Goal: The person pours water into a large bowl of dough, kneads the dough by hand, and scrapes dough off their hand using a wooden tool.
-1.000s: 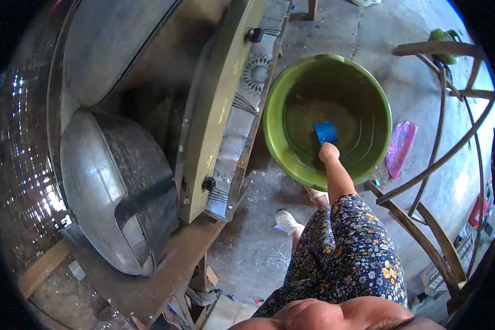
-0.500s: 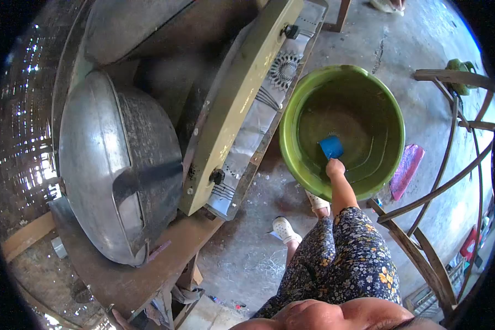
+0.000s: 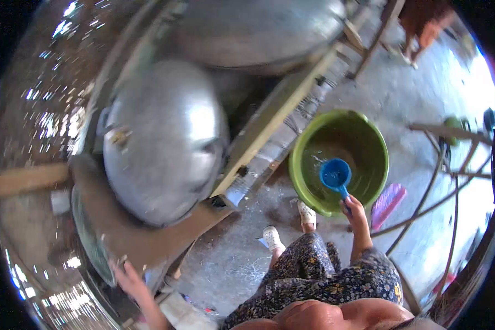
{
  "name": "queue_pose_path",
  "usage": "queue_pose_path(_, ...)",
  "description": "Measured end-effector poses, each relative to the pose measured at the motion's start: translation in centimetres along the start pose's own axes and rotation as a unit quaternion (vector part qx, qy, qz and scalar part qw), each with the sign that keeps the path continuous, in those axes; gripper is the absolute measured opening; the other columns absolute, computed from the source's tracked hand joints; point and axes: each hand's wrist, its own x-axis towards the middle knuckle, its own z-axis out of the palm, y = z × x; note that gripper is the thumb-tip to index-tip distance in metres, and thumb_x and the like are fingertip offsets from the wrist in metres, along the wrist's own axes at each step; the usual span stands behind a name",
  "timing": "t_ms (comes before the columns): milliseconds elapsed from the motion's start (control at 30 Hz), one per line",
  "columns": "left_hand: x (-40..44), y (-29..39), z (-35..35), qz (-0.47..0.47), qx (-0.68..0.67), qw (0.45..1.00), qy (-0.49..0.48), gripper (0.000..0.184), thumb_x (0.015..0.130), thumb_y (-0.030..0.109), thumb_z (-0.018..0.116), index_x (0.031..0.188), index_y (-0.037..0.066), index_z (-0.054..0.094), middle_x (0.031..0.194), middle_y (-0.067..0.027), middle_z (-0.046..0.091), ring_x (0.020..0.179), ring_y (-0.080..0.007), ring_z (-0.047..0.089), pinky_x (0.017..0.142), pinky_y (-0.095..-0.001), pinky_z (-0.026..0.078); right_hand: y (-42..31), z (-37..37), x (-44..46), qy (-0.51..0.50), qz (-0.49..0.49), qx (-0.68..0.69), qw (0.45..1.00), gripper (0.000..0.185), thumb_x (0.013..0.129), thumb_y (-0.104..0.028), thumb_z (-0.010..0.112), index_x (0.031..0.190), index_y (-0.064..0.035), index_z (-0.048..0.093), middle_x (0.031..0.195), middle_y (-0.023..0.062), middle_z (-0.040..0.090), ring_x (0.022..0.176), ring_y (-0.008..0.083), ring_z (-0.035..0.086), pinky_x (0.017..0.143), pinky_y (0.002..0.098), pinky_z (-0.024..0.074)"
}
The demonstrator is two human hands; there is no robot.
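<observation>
Over the green tub [image 3: 296,165], the right hand [image 3: 355,209] is closed on the handle of the blue cup [image 3: 334,172]. The cup has come up and turned its open top to the camera, so it may hold water; how much, one cannot tell. The left hand [image 3: 129,278] has come into view, its fingers apart, with nothing seen in it. It is near the brown surface [image 3: 132,236], which holds a big pan [image 3: 162,143]. A pink mat [image 3: 388,203] lies beside the tub.
</observation>
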Motion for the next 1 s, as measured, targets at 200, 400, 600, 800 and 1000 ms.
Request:
queue_pose_path(200,0.0,1.2,-0.2,0.011,-0.052,0.998,0.039,0.049,0.084,0.021,0.051,0.12,-0.009,0.039,0.122,-0.027,0.042,0.115,-0.0377,0.039,0.098,-0.0407,0.03,-12.4,7.2,-13.1,-0.067,-0.103,-0.021,0.992,0.036,0.082,-0.012,0.052,0.112,0.0053,0.047,0.082,0.0047,0.055,0.063,0.0101,0.051,0.051,0.019,0.0425)
queue_pose_path(400,-0.5,-0.8,0.9,0.02,-0.124,0.99,0.063,0.058,0.084,0.021,0.052,0.128,-0.006,0.028,0.128,-0.0243,0.035,0.118,-0.0375,0.035,0.1,-0.0395,0.028,-21.1,21.9,-20.6,-0.274,-0.23,-0.151,0.922,0.045,0.07,-0.022,0.064,0.1,0.0084,0.05,0.059,0.0089,0.055,0.039,0.0117,0.046,0.035,0.0213,0.0385)
queue_pose_path(600,-0.8,-2.6,-0.5,0.054,-0.24,0.969,-0.009,0.065,0.083,0.025,0.053,0.132,-0.003,0.022,0.137,-0.0245,0.021,0.126,-0.0398,0.022,0.103,-0.0434,0.021,-18.3,43.2,-27.1,-0.393,-0.223,-0.239,0.86,0.043,0.072,-0.025,0.063,0.098,0.0079,0.051,0.058,0.0068,0.054,0.037,0.0063,0.042,0.032,0.0162,0.0324)
queue_pose_path(800,-4.3,-11.9,-5.2,0.157,-0.404,0.897,-0.086,0.05,0.083,0.025,0.054,0.126,0.004,0.038,0.127,-0.0185,0.04,0.118,-0.0317,0.038,0.097,-0.038,0.032,-6.4,60.9,-31.6,-0.477,-0.133,-0.305,0.813,0.043,0.077,-0.021,0.058,0.106,0.0094,0.049,0.065,0.004,0.054,0.043,0.0055,0.042,0.04,0.0165,0.0315)
queue_pose_path(1000,-7.9,-26.3,-4.2,-0.045,-0.398,0.911,-0.095,0.026,0.082,0.022,0.057,0.103,0.007,0.06,0.098,-0.0136,0.061,0.092,-0.0281,0.059,0.079,-0.0347,0.046,3.4,71.5,-32.7,-0.434,-0.209,-0.5,0.72,0.028,0.08,-0.019,0.055,0.099,0.0006,0.057,0.069,0.0009,0.057,0.052,0.0042,0.046,0.045,0.0181,0.0341)
